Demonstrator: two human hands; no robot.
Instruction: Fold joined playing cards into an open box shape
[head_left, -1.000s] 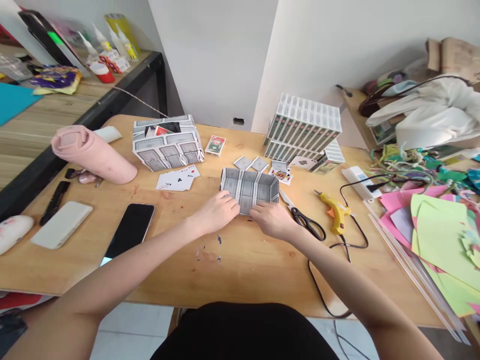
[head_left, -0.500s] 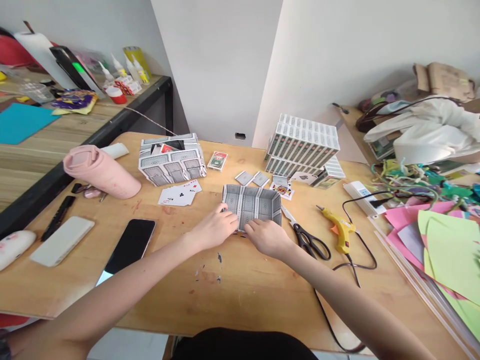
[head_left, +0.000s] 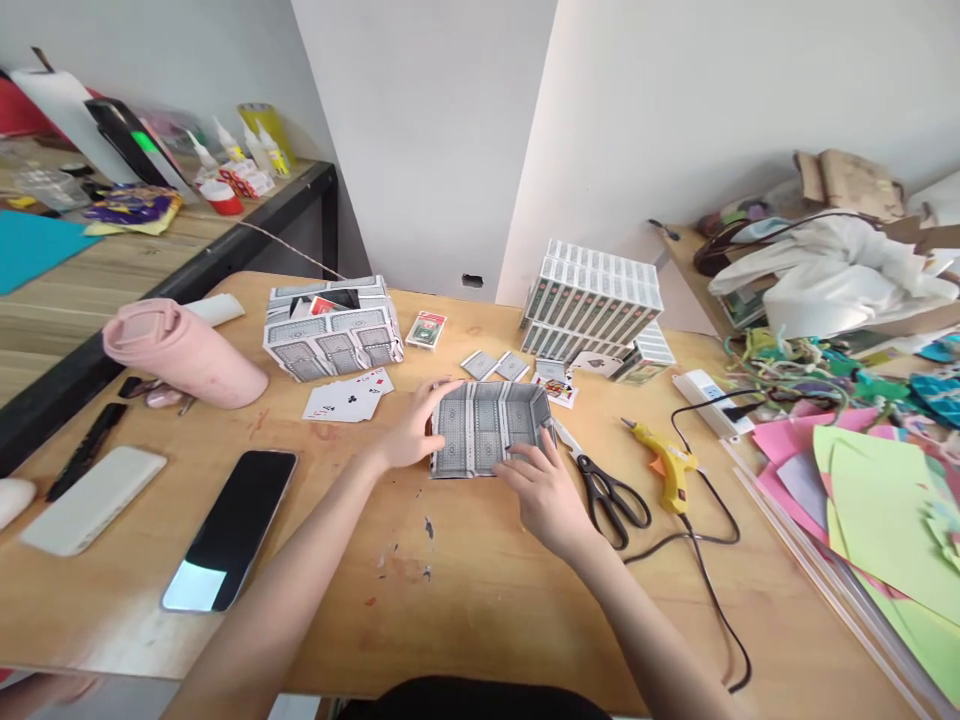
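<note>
A shallow open box made of grey-backed playing cards (head_left: 487,430) sits at the middle of the table, its inside facing me. My left hand (head_left: 411,432) lies along its left wall, thumb and fingers spread apart. At the front right corner, my right hand (head_left: 546,492) has its fingers spread over the rim, the tips touching or just above the inside. Black-handled scissors (head_left: 609,495) lie right of that hand. Behind the box are loose playing cards (head_left: 512,366), some face down. More cards (head_left: 345,399) lie face up to the left.
A larger card-covered box (head_left: 334,340) and a card pack (head_left: 427,330) stand behind. Stacked card packs (head_left: 592,290) rise at back right. A yellow glue gun (head_left: 671,465) with its cord lies right; a phone (head_left: 232,530), power bank (head_left: 94,500) and pink tumbler (head_left: 187,355) are left.
My left hand has shifted from the box's front edge to its left side and opened out. My right hand has spread its fingers at the front right. The view has shifted slightly.
</note>
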